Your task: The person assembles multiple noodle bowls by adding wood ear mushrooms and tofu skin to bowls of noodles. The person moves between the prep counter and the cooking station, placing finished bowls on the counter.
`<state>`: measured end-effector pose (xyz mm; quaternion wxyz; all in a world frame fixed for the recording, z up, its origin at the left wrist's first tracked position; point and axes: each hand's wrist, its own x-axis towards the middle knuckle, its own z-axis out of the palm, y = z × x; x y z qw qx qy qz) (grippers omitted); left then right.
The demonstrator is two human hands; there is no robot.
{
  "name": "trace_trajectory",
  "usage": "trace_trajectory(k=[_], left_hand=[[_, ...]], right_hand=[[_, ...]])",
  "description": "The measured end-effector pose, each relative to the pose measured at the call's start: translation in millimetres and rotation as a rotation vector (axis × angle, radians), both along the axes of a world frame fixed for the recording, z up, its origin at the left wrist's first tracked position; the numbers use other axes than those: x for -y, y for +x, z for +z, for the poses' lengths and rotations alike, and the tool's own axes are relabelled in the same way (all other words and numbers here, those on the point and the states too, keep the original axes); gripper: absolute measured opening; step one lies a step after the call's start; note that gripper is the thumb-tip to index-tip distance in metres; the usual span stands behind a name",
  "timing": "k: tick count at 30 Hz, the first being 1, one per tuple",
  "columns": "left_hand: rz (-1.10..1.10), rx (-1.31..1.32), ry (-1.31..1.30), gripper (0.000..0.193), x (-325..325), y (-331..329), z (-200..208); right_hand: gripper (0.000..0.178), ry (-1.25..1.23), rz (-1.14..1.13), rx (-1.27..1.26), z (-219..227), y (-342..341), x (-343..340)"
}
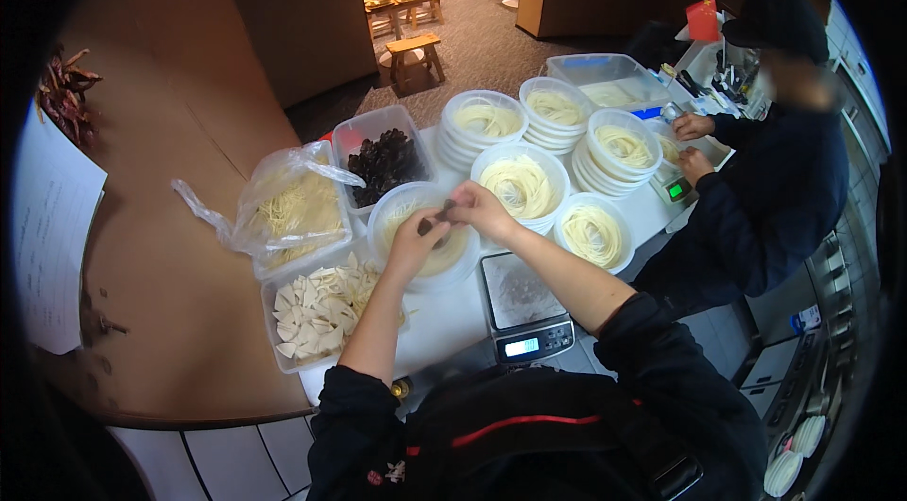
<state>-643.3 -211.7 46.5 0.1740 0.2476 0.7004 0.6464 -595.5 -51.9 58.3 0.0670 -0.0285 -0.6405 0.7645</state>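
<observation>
My left hand (416, 244) and my right hand (480, 210) meet above a round clear plastic bowl (452, 267). Pinched between their fingers are dark brown pieces of what looks like wood ear mushroom (426, 225). Pale contents show in the bowl below, partly covered by my hands. Just beyond it is a square clear tub of dark wood ear mushrooms (385, 157). A digital scale (520, 291) with a lit display sits below my right forearm, its steel plate bare.
Left of the bowl are a plastic-bagged tub of thin yellowish strips (298, 213) and a tub of white sliced pieces (312, 314). Stacked round bowls of pale noodles (515, 182) stand to the right. A co-worker (775, 170) handles a bowl beside another scale (676, 189).
</observation>
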Motion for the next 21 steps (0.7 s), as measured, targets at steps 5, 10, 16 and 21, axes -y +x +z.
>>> trace_trajectory(k=[5, 10, 16, 21], left_hand=[[0.013, 0.048, 0.008, 0.009, 10, -7, 4], [0.052, -0.084, -0.107, 0.010, 24, -9, 15], [0.075, -0.248, -0.180, 0.010, 28, -4, 20], [0.164, -0.628, -0.351, 0.009, 24, -6, 16]], right_hand=[[0.017, 0.369, 0.128, -0.013, 19, -1, 9], [0.015, 0.864, 0.119, -0.234, 33, -9, 16], [0.016, 1.033, 0.080, -0.393, 36, -13, 26], [0.011, 1.122, -0.023, -0.452, 33, -9, 37]])
